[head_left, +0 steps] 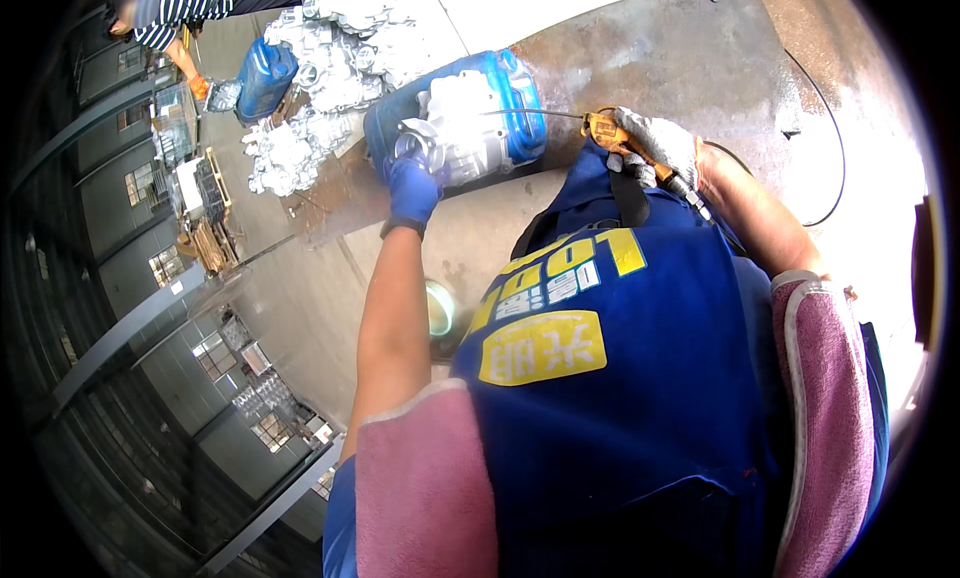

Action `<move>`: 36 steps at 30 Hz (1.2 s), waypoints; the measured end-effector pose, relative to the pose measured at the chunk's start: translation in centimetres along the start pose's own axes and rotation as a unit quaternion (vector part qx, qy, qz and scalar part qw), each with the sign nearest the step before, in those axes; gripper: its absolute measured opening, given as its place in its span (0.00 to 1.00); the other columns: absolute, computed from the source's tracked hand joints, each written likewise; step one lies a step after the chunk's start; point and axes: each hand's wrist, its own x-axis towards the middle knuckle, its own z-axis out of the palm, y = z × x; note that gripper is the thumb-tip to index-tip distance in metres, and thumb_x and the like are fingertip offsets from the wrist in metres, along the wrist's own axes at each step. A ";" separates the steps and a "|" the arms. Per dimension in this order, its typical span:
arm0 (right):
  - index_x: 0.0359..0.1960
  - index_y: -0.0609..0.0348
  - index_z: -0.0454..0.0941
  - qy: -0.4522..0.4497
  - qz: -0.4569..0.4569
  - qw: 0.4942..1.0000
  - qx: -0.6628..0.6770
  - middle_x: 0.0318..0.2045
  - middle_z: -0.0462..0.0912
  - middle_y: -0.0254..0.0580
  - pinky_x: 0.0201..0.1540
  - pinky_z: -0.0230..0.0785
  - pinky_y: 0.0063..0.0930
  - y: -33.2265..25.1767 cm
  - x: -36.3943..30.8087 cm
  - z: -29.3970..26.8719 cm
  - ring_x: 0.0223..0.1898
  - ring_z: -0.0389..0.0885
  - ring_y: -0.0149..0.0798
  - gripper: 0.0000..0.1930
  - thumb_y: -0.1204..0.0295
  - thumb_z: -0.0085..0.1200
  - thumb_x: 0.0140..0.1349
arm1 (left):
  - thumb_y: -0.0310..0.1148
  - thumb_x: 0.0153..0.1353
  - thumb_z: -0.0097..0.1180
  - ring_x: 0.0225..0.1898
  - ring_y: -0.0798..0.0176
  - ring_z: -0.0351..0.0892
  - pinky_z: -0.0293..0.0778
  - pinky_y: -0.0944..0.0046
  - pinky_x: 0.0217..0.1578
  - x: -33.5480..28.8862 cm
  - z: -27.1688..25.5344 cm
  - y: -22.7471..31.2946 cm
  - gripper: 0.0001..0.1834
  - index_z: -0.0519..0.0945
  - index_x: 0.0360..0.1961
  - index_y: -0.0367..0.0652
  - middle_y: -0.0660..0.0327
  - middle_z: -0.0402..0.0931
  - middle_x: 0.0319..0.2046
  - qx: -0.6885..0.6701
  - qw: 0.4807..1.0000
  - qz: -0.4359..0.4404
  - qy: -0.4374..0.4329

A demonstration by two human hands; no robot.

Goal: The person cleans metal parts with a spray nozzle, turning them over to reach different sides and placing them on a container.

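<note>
A silvery-white metal casting (462, 128) rests on a blue plastic drum (520, 106) that lies on its side. My left hand (412, 186), in a blue glove, is closed around the casting's near left edge, by a round collar. In my right hand (655, 146), which wears a grey-white glove, is a yellow air gun (606, 130). Its long thin nozzle (540, 112) points left and reaches the casting's right side. A hose fitting hangs from the lower end of the air gun, against my blue apron (640, 378).
Castings (350, 48) lie heaped beyond the drum, with a smaller pile (285, 153) to its left. Far left, a person's orange-gloved hand (198, 86) is beside another blue drum (267, 78). A black hose (840, 148) curves across the floor at right. A round greenish container (440, 308) stands by my left forearm.
</note>
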 end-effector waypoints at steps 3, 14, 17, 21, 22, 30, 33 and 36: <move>0.45 0.52 0.74 -0.015 -0.001 1.000 0.008 0.24 0.80 0.36 0.12 0.64 0.13 0.2 0.3 -0.3 0.14 0.74 0.25 0.19 0.52 0.38 0.72 | 0.48 0.48 0.65 0.61 0.44 0.66 0.53 0.49 0.64 0.1 0.2 -0.4 0.35 0.75 0.57 0.44 0.49 0.68 0.60 0.018 1.000 0.009 -0.002; 0.46 0.54 0.74 -0.004 -0.008 1.000 -0.004 0.24 0.80 0.35 0.13 0.64 0.15 0.1 0.4 -0.2 0.15 0.73 0.24 0.19 0.53 0.39 0.72 | 0.40 0.46 0.68 0.48 0.45 0.76 0.60 0.52 0.58 -0.6 -0.5 0.9 0.28 0.79 0.49 0.40 0.49 0.80 0.44 0.046 0.994 0.063 0.081; 0.43 0.55 0.74 -0.001 -0.007 1.000 -0.026 0.23 0.80 0.36 0.13 0.63 0.16 0.0 0.6 0.1 0.14 0.72 0.25 0.18 0.54 0.39 0.72 | 0.41 0.47 0.67 0.49 0.46 0.75 0.60 0.51 0.58 -0.2 -0.1 0.5 0.28 0.79 0.49 0.40 0.50 0.80 0.44 0.048 0.993 0.067 0.084; 0.40 0.56 0.75 -0.019 -0.023 0.999 -0.033 0.24 0.80 0.36 0.15 0.64 0.17 -0.1 0.2 0.6 0.15 0.72 0.25 0.19 0.55 0.38 0.73 | 0.42 0.48 0.66 0.51 0.47 0.74 0.59 0.51 0.59 -0.2 0.3 -0.2 0.28 0.80 0.49 0.41 0.49 0.79 0.45 0.052 0.991 0.076 0.097; 0.40 0.56 0.75 -0.018 -0.032 0.998 -0.050 0.24 0.80 0.35 0.14 0.63 0.17 -0.4 0.1 0.6 0.15 0.71 0.25 0.19 0.54 0.37 0.73 | 0.42 0.48 0.66 0.51 0.47 0.74 0.59 0.51 0.59 -0.2 0.3 -0.2 0.27 0.80 0.50 0.41 0.49 0.79 0.45 0.058 0.990 0.077 0.102; 0.42 0.53 0.75 0.003 -0.013 0.999 -0.042 0.23 0.78 0.33 0.13 0.61 0.15 0.3 0.3 0.0 0.14 0.69 0.25 0.21 0.52 0.35 0.73 | 0.45 0.49 0.65 0.55 0.48 0.72 0.53 0.49 0.63 0.3 0.8 -0.8 0.30 0.77 0.53 0.42 0.50 0.77 0.49 0.041 0.997 0.043 0.058; 0.43 0.53 0.74 0.007 -0.011 1.000 -0.021 0.23 0.79 0.34 0.13 0.62 0.15 0.6 0.5 -0.1 0.14 0.70 0.25 0.20 0.52 0.36 0.72 | 0.45 0.49 0.65 0.56 0.48 0.72 0.52 0.48 0.64 0.3 0.9 -1.0 0.31 0.77 0.54 0.42 0.50 0.77 0.51 0.057 0.997 0.028 0.040; 0.44 0.53 0.74 -0.005 -0.010 1.000 0.007 0.24 0.80 0.35 0.14 0.63 0.15 0.7 0.5 0.0 0.14 0.71 0.25 0.20 0.52 0.37 0.72 | 0.45 0.49 0.65 0.56 0.48 0.71 0.52 0.47 0.64 0.2 0.9 -1.1 0.31 0.77 0.54 0.43 0.50 0.77 0.51 0.065 0.996 0.031 0.050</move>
